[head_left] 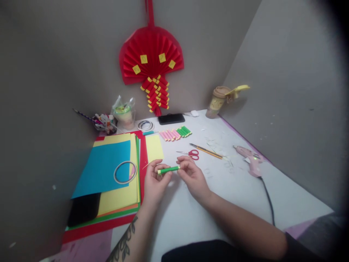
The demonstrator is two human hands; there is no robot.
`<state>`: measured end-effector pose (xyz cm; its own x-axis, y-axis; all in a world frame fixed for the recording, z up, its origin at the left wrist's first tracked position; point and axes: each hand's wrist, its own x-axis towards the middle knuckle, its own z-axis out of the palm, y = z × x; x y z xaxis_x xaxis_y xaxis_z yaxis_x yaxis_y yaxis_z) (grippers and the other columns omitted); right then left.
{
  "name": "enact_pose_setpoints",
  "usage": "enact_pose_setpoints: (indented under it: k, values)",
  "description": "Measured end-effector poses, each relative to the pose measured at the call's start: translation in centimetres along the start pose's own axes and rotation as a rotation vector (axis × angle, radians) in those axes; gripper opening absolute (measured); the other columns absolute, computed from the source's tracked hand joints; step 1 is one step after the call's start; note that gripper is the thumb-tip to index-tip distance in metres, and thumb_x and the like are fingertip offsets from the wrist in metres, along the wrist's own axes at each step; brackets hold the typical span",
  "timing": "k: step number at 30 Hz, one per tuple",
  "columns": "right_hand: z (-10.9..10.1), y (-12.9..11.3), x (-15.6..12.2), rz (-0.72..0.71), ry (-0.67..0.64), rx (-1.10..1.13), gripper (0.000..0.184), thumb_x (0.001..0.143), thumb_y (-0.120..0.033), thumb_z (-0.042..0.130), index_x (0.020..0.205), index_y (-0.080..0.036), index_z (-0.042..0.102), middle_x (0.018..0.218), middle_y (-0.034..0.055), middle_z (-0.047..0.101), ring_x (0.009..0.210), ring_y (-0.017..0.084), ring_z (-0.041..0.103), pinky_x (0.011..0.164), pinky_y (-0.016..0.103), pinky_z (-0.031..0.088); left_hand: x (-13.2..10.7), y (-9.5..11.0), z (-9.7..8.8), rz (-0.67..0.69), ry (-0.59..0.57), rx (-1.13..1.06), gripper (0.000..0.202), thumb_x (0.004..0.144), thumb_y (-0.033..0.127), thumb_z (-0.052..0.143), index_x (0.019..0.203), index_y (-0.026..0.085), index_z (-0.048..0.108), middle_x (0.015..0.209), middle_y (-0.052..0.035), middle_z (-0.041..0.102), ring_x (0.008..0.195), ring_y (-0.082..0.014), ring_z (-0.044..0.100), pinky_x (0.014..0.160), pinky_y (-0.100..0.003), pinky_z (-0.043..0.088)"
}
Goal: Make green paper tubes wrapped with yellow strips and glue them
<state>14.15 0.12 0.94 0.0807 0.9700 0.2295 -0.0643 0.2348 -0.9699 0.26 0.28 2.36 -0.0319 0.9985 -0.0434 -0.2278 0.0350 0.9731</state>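
Note:
Between my two hands is a green paper roll [169, 169] with pale yellow bands at its ends, held nearly level above the white table. My left hand [156, 179] pinches its left part, while the fingers of my right hand [192, 176] close on its right end. Just beyond them lie red-handled scissors [193, 154] and a yellow paper sheet [154, 148]. Farther back, several pink rolls [170, 135] and several green rolls [184, 131] sit side by side in a row.
On the left, coloured paper sheets [109, 163] carry a tape ring [125, 172]. A pink glue gun [253, 162] with a cord lies right, near pencil-like tools [206, 150]. A phone [171, 119] and a lidded cup [216, 103] stand toward the back. A red fan decoration [152, 51] hangs above.

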Motion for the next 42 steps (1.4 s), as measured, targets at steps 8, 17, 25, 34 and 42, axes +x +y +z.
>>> enact_pose_setpoints:
  k: [8, 17, 25, 34, 42]
  values:
    - [0.2, -0.17, -0.01, 0.086, 0.006, 0.059, 0.014, 0.076, -0.03, 0.066, 0.07, -0.022, 0.055, 0.107, 0.005, 0.052, 0.098, 0.02, 0.054, 0.092, 0.039, 0.042, 0.01, 0.11, 0.18, -0.012, -0.002, 0.002, 0.044, 0.067, 0.021, 0.072, 0.104, 0.021, 0.049, 0.085, -0.0009, 0.064, 0.08, -0.0138, 0.064, 0.072, -0.026, 0.05]
    - [0.43, -0.15, -0.22, 0.1, -0.007, 0.061, 0.013, 0.075, -0.029, 0.066, 0.07, -0.021, 0.057, 0.106, 0.0052, 0.053, 0.097, 0.02, 0.054, 0.088, 0.038, 0.043, -0.3, 0.52, 0.44, -0.018, 0.014, 0.043, 0.052, 0.068, 0.022, 0.072, 0.112, 0.02, 0.046, 0.085, -0.0015, 0.064, 0.081, -0.0146, 0.065, 0.073, -0.027, 0.05]
    - [0.6, -0.11, -0.29, 0.108, -0.012, 0.055, 0.012, 0.074, -0.027, 0.068, 0.069, -0.021, 0.058, 0.106, 0.0053, 0.053, 0.097, 0.02, 0.054, 0.091, 0.038, 0.043, -0.41, 0.28, 0.68, 0.003, 0.043, 0.004, 0.058, 0.068, 0.022, 0.072, 0.117, 0.021, 0.041, 0.082, 0.0001, 0.061, 0.08, -0.0138, 0.064, 0.077, -0.028, 0.05]
    - [0.53, 0.2, -0.33, 0.131, -0.015, 0.092, 0.01, 0.073, -0.027, 0.069, 0.07, -0.021, 0.061, 0.107, 0.0051, 0.052, 0.097, 0.02, 0.055, 0.091, 0.037, 0.043, -0.35, 0.15, 0.65, -0.003, 0.058, -0.012, 0.063, 0.066, 0.022, 0.074, 0.119, 0.023, 0.039, 0.082, 0.0008, 0.061, 0.079, -0.0133, 0.063, 0.076, -0.027, 0.05]
    - [0.45, 0.26, -0.31, 0.114, -0.006, 0.078, 0.01, 0.073, -0.028, 0.068, 0.071, -0.021, 0.062, 0.107, 0.0061, 0.053, 0.105, 0.022, 0.052, 0.092, 0.037, 0.042, -0.46, 0.46, 0.75, 0.002, 0.065, 0.013, 0.06, 0.066, 0.024, 0.073, 0.116, 0.024, 0.04, 0.081, 0.0018, 0.062, 0.08, -0.014, 0.064, 0.075, -0.028, 0.049]
